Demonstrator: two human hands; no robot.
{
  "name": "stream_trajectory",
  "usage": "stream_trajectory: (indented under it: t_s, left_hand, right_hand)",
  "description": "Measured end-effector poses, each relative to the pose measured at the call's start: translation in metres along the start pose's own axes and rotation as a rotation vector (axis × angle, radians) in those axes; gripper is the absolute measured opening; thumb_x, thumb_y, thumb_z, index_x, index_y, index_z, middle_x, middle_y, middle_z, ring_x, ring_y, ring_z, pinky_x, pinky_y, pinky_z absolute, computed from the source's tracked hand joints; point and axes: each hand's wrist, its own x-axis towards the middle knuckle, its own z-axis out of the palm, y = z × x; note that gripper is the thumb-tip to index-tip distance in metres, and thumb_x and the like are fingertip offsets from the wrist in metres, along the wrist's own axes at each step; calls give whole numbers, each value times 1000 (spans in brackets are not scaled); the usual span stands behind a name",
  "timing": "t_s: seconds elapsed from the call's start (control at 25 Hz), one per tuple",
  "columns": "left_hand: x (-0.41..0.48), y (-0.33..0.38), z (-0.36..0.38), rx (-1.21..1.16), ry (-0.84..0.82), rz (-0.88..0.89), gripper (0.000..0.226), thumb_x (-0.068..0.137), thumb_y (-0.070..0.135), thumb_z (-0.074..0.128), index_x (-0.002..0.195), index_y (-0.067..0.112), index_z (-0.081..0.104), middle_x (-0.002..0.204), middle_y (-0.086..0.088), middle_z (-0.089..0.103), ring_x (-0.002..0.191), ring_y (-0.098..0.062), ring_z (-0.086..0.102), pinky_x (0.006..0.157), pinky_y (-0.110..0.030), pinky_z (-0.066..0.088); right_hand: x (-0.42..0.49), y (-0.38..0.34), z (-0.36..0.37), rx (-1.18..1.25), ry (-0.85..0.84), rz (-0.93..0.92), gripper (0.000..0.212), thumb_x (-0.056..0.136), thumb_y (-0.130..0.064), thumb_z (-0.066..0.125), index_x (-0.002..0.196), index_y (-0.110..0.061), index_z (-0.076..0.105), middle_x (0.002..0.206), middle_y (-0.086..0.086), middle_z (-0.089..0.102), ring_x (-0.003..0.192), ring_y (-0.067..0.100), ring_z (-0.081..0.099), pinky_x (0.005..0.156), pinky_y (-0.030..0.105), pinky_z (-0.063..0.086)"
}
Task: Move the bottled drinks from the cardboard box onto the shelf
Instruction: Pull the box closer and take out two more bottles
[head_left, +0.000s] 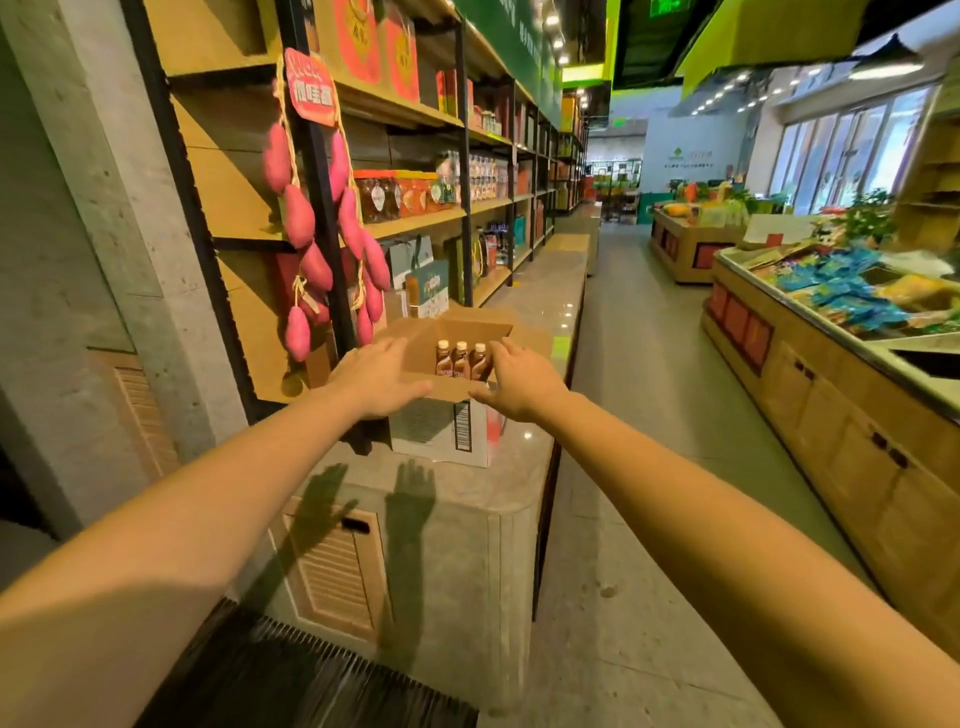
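An open cardboard box (457, 332) stands on a grey stone counter (524, 467) below the wooden shelf (415, 221). Inside it, three brown bottled drinks (460, 359) with white caps stand upright in a row. My left hand (376, 382) hovers over the box's near left flap, fingers spread, holding nothing. My right hand (519, 382) reaches at the box's near right side, fingers apart, close to the rightmost bottle; it grips nothing that I can see.
Pink sweet-potato decorations (306, 228) hang from the shelf post left of the box. Jars and boxed goods fill the shelves. An aisle (649, 364) runs on the right, bordered by a wooden display counter (831, 395) with packaged goods.
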Motion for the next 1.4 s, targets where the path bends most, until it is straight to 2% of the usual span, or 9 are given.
stream_trajectory:
  t_s: [0.08, 0.2, 0.4, 0.6, 0.92, 1.04, 1.16, 1.24, 1.4]
  left_hand:
    - [52, -16, 13, -18, 1, -24, 67, 85, 52, 55, 140, 18, 36, 138, -7, 47, 122, -28, 49, 100, -46, 42]
    - [126, -43, 33, -35, 22, -63, 64, 86, 47, 58, 138, 16, 38, 136, -8, 49, 121, -28, 49, 101, -43, 42]
    - [223, -89, 87, -137, -61, -124, 57, 85, 47, 58, 132, 20, 43, 130, -5, 54, 117, -26, 52, 99, -46, 43]
    - [328, -122, 145, -152, -111, -155, 67, 89, 43, 55, 144, 15, 29, 145, -10, 40, 130, -28, 41, 109, -43, 33]
    - [484, -166, 233, -321, -263, -80, 61, 92, 33, 55, 144, 14, 30, 146, -12, 40, 133, -30, 39, 108, -39, 33]
    - [525, -169, 284, -557, -283, -175, 53, 86, 30, 59, 136, 17, 43, 132, -11, 55, 123, -31, 50, 103, -39, 40]
    - [554, -167, 327, -775, -248, -406, 48, 91, 27, 54, 136, 13, 43, 132, -10, 55, 123, -30, 50, 104, -37, 38]
    - [571, -172, 354, -800, -151, -534, 47, 95, 28, 49, 137, 10, 41, 137, -12, 51, 127, -30, 46, 106, -38, 34]
    - [596, -174, 405, -801, -48, -551, 52, 95, 22, 49, 143, 10, 34, 145, -10, 43, 136, -26, 37, 112, -35, 27]
  right_hand:
    - [58, 12, 18, 12, -37, -14, 71, 89, -46, 55, 144, -10, 29, 150, 12, 32, 135, 31, 36, 112, 43, 32]
    - [145, 32, 49, 31, -73, -33, 71, 88, -47, 56, 143, -11, 30, 147, 13, 37, 132, 32, 39, 110, 44, 34]
    - [249, 57, 103, 64, -182, -44, 70, 89, -44, 55, 143, -9, 28, 146, 16, 36, 130, 36, 40, 108, 44, 35]
    - [344, 79, 161, 114, -186, 3, 64, 91, -45, 50, 141, -9, 33, 146, 16, 37, 130, 35, 42, 107, 43, 36]
    - [473, 101, 252, 263, -229, 271, 65, 91, -38, 55, 142, -7, 31, 147, 16, 38, 134, 33, 37, 109, 41, 34]
    - [505, 106, 289, 462, -213, 394, 59, 92, -27, 56, 142, -6, 32, 142, 16, 45, 132, 32, 41, 106, 39, 34]
    - [537, 116, 328, 665, -126, 547, 52, 94, -15, 53, 141, -7, 33, 139, 14, 48, 130, 30, 44, 105, 37, 36]
    - [554, 122, 356, 770, -42, 650, 52, 94, -12, 52, 142, -9, 33, 143, 11, 46, 134, 27, 41, 109, 36, 33]
    - [584, 134, 404, 856, 47, 744, 62, 94, -13, 53, 148, -9, 23, 152, 9, 32, 142, 22, 27, 115, 34, 23]
